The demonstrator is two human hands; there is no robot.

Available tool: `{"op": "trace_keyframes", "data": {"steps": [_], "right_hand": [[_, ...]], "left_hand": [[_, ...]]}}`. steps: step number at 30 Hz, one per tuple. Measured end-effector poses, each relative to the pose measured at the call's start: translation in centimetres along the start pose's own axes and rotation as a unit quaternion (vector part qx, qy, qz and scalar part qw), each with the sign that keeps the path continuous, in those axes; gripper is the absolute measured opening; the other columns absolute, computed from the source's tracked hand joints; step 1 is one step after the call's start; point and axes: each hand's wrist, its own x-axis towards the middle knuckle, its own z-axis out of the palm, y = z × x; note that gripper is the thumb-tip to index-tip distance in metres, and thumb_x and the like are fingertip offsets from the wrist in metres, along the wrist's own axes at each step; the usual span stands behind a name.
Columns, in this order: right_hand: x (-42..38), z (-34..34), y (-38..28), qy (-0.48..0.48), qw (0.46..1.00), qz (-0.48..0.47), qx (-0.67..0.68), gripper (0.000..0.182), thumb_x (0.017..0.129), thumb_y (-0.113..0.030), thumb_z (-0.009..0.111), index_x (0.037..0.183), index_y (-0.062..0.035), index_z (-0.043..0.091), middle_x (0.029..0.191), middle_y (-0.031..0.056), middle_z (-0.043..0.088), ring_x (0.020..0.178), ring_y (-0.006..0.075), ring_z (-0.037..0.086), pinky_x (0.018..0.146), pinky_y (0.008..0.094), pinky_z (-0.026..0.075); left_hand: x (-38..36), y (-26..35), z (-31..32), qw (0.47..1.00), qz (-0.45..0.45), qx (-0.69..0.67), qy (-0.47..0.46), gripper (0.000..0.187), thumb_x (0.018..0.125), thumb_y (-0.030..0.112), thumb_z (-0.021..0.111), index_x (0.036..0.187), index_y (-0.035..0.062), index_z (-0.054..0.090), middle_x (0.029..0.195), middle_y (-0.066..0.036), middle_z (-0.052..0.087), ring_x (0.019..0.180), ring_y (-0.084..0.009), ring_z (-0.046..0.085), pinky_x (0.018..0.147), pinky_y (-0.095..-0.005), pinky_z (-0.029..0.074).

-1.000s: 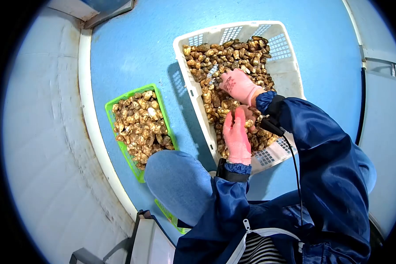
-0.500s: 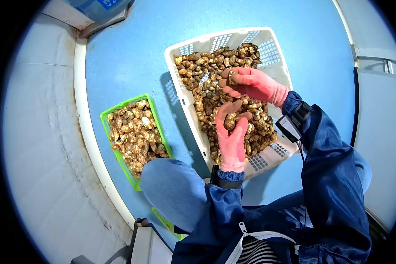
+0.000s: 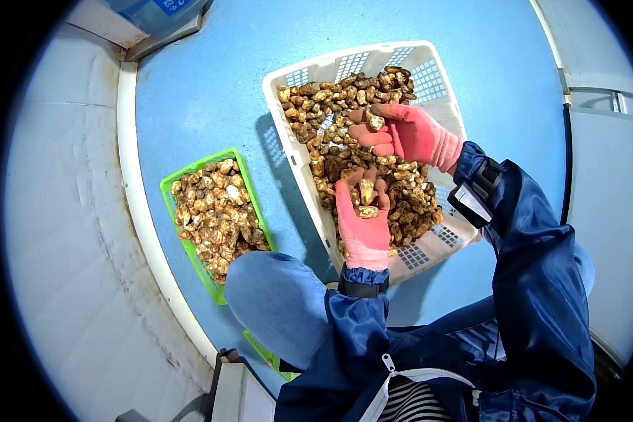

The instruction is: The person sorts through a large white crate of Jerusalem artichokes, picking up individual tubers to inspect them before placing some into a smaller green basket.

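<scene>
My left hand (image 3: 363, 219), in a pink glove with dirt-darkened fingertips, is turned palm up with its fingers curled around a few small brown, knobbly tubers (image 3: 366, 191). It is above the near-left part of a large white plastic basket (image 3: 299, 165) with lattice walls. Farther back over the same basket, my right hand (image 3: 409, 135), gloved alike, pinches one pale-and-brown tuber (image 3: 375, 123) between thumb and fingers. Many similar tubers (image 3: 415, 197) lie heaped in the basket under both hands. A bit of the lattice bottom shows between the piles.
Left of the white basket, a green plastic basket (image 3: 250, 184) holds a heap of paler tubers (image 3: 218, 218). Part of another green basket (image 3: 264, 355) shows beside my knee (image 3: 278, 302). Blue floor (image 3: 211, 84) surrounds the baskets, with a pale wall (image 3: 63, 176) at left.
My left hand has rolled palm up, bringing the tubers in it into view. My right hand has turned, and the tuber it pinches shows more plainly.
</scene>
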Motion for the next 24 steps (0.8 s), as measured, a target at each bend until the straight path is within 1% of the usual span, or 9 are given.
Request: {"op": "trace_keyframes", "data": {"steps": [5,8,10,13,14,16,18,21,24], "right_hand": [[0.3,-0.3,0.6,0.035,0.999,0.004,0.010,0.039,0.099,-0.023,0.040,0.126,0.0035,0.045,0.115,0.0185,0.060,0.093,0.0240,0.066,0.076,0.0316,0.057],[0.0,-2.0,0.9,0.027,0.983,0.016,-0.182,0.032,0.097,-0.023,0.043,0.119,-0.0015,0.054,0.107,0.0137,0.063,0.091,0.0189,0.065,0.072,0.0261,0.055],[-1.1,-2.1,-0.1,-0.067,0.755,0.203,-0.620,0.033,0.092,-0.024,0.050,0.116,-0.0027,0.057,0.101,0.0094,0.063,0.088,0.0164,0.060,0.076,0.0290,0.049],[-3.0,-2.2,2.9,-0.013,0.471,0.414,-0.779,0.045,0.083,-0.034,0.057,0.123,-0.0132,0.058,0.100,0.0141,0.066,0.091,0.0270,0.062,0.078,0.0382,0.049],[-4.0,-2.4,3.2,0.050,0.363,0.290,-0.884,0.039,0.083,-0.033,0.056,0.117,-0.0132,0.061,0.098,0.0152,0.066,0.090,0.0301,0.063,0.076,0.0387,0.050],[-3.3,-4.4,2.0,0.156,0.442,0.109,-0.876,0.034,0.084,-0.032,0.056,0.106,-0.0076,0.064,0.102,0.0141,0.065,0.092,0.0295,0.063,0.079,0.0398,0.051],[-1.8,-4.9,1.3,0.225,0.438,-0.013,-0.870,0.028,0.087,-0.028,0.053,0.105,-0.0102,0.065,0.097,0.0135,0.065,0.091,0.0285,0.063,0.077,0.0396,0.052],[0.4,-6.2,2.2,0.223,0.423,-0.008,-0.878,0.028,0.088,-0.029,0.054,0.106,-0.0103,0.063,0.100,0.0116,0.063,0.094,0.0279,0.062,0.078,0.0395,0.051],[1.5,-7.7,4.4,0.161,0.300,-0.018,-0.940,0.038,0.081,-0.036,0.063,0.110,-0.0119,0.061,0.095,0.0110,0.064,0.093,0.0269,0.063,0.077,0.0409,0.051]], "left_hand": [[0.2,0.0,-0.6,1.000,0.011,-0.009,-0.027,0.034,0.096,0.037,0.048,0.114,0.0097,0.054,0.112,-0.010,0.059,0.098,-0.0215,0.056,0.075,-0.0298,0.047],[-0.1,0.5,-0.2,0.994,0.045,-0.053,-0.083,0.035,0.095,0.039,0.050,0.116,0.0116,0.054,0.115,-0.010,0.058,0.099,-0.0213,0.057,0.075,-0.0307,0.047],[0.0,1.3,-0.1,0.981,0.094,-0.066,-0.155,0.029,0.095,0.028,0.052,0.121,0.0126,0.051,0.122,-0.009,0.055,0.104,-0.0209,0.055,0.078,-0.0313,0.047],[-0.7,2.2,0.3,0.983,0.162,0.002,-0.091,0.024,0.094,0.015,0.052,0.118,0.0112,0.050,0.121,-0.008,0.053,0.107,-0.0212,0.051,0.083,-0.0309,0.045],[-0.8,2.2,0.3,0.983,0.160,0.001,-0.090,0.024,0.094,0.015,0.052,0.118,0.0112,0.050,0.121,-0.008,0.053,0.107,-0.0212,0.051,0.083,-0.0309,0.045],[-0.8,2.2,0.3,0.987,0.158,-0.003,-0.022,0.021,0.094,0.012,0.051,0.115,0.0096,0.050,0.121,-0.008,0.053,0.108,-0.0217,0.051,0.085,-0.0316,0.045],[-0.9,1.9,0.0,0.988,0.154,0.003,-0.021,0.021,0.093,0.009,0.050,0.113,0.0082,0.050,0.120,-0.009,0.053,0.108,-0.0222,0.050,0.088,-0.0334,0.045],[-0.9,1.1,-0.1,0.983,0.176,0.049,0.005,0.018,0.089,0.006,0.050,0.108,0.0072,0.051,0.110,-0.006,0.054,0.104,-0.0206,0.052,0.082,-0.0343,0.048],[-1.0,0.9,-0.2,0.989,0.127,0.035,0.072,0.018,0.088,0.006,0.050,0.105,0.0078,0.052,0.105,-0.005,0.054,0.098,-0.0191,0.053,0.075,-0.0319,0.048]]}}
